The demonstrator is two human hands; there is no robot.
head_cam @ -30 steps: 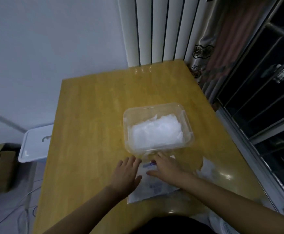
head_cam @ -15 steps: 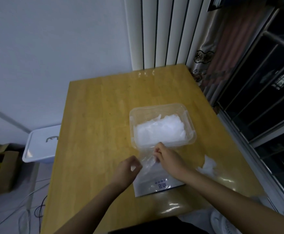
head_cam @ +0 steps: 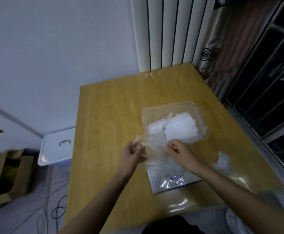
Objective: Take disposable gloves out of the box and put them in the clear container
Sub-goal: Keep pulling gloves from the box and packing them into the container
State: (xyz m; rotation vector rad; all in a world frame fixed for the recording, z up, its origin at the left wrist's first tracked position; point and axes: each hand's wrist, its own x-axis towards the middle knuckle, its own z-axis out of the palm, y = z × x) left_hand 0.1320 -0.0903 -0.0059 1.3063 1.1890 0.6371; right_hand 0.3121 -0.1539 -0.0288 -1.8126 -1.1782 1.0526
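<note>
A thin clear disposable glove (head_cam: 153,146) is stretched between my two hands above the wooden table. My left hand (head_cam: 133,153) pinches its left end and my right hand (head_cam: 180,152) pinches its right end. Under the glove lies the flat white glove pack (head_cam: 171,180) with blue print. Just beyond my hands stands the clear container (head_cam: 203,122), which holds a heap of white crumpled gloves (head_cam: 176,126).
A crumpled clear glove (head_cam: 222,162) lies on the table (head_cam: 110,115) to the right of my right arm. A white lidded bin (head_cam: 56,147) and cardboard boxes (head_cam: 7,176) stand on the floor at the left. A radiator and curtain stand behind the table.
My hands rose from the flat pack, pinched a clear glove and pulled it up and apart; my left hand moved left. The camera view shifted left.
</note>
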